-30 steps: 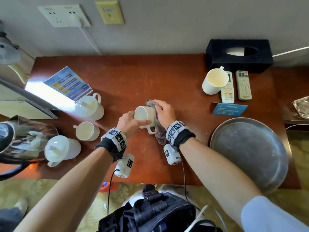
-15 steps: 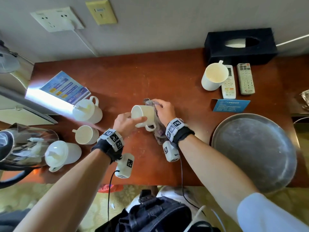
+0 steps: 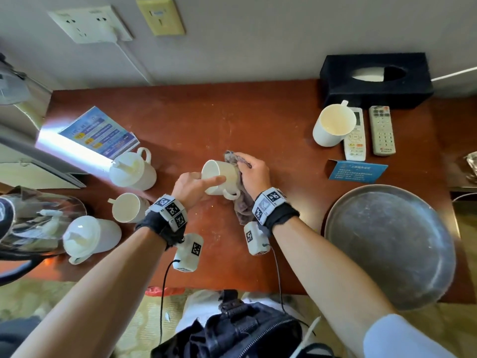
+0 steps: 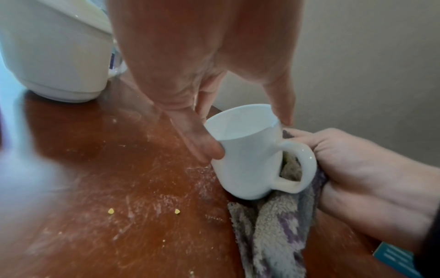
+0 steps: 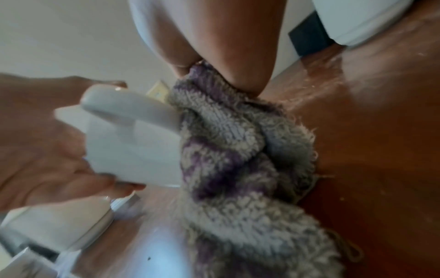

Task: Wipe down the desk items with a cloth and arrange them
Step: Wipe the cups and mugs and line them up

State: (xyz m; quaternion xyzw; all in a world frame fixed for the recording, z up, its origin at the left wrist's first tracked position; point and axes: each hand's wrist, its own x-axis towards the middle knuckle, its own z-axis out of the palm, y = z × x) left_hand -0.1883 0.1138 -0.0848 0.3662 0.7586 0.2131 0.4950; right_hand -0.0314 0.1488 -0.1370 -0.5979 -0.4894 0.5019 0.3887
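Since a second ago the mug [image 3: 219,177] has tipped a little further, its mouth turned more toward the desk's left edge, and it remains in both hands near the middle of the desk [image 3: 232,120]. The left hand [image 3: 191,186] grips the mug near its rim, thumb along one side and a finger on the other. The right hand [image 3: 254,174] is curled around a grey and purple cloth [image 3: 242,205], pressing it against the mug's base and handle side; the cloth's loose end hangs to the desk. Near the left edge stand three more white mugs [image 3: 133,170], two with lids. Toward the back right corner sit another mug, two remotes [image 3: 382,130] and a black tissue box [image 3: 374,78]. A round metal tray [image 3: 389,244] lies at the front right corner.
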